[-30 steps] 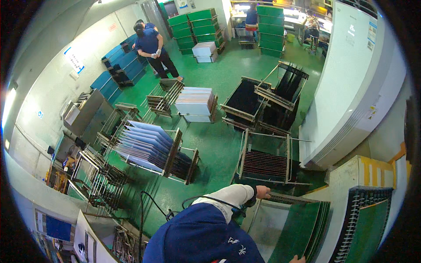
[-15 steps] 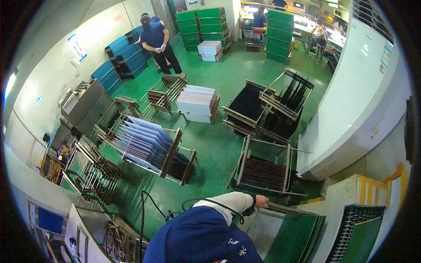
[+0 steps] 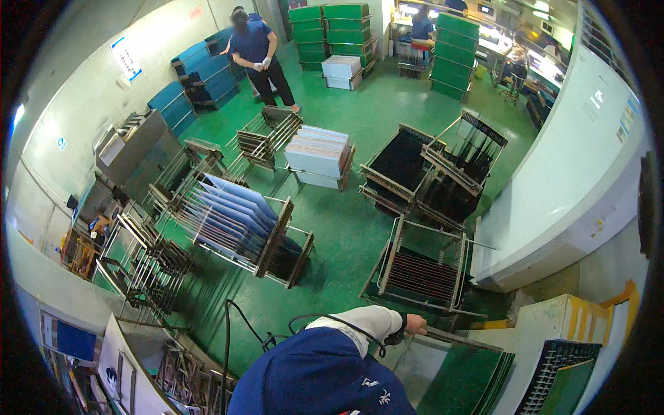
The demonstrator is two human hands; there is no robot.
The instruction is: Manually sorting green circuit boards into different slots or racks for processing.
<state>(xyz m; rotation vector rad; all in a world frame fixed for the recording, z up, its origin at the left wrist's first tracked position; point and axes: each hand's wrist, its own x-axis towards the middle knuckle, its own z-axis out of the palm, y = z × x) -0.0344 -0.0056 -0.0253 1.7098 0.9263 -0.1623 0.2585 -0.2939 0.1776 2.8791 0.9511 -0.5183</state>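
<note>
My left hand (image 3: 415,324) reaches to the right across the lower part of the view, in a white sleeve (image 3: 356,327) with a dark cuff. Its fingers are closed at the end of a metal rail of a rack (image 3: 460,337). Green panels (image 3: 462,377) stand upright in that rack, beside a pale panel (image 3: 422,363). A black cable (image 3: 339,317) passes over my sleeve. My right hand is out of view.
Metal racks fill the floor: one with bluish-white panels (image 3: 238,207), one with white panels (image 3: 318,153), and dark ones (image 3: 425,273) ahead of my hand. A large white cabinet (image 3: 560,187) stands at right. A person (image 3: 256,55) stands at far left, near green stacks (image 3: 453,59).
The whole view has shifted slightly, so the racks and the person appear a little further right. My left hand stays at the rack's rail.
</note>
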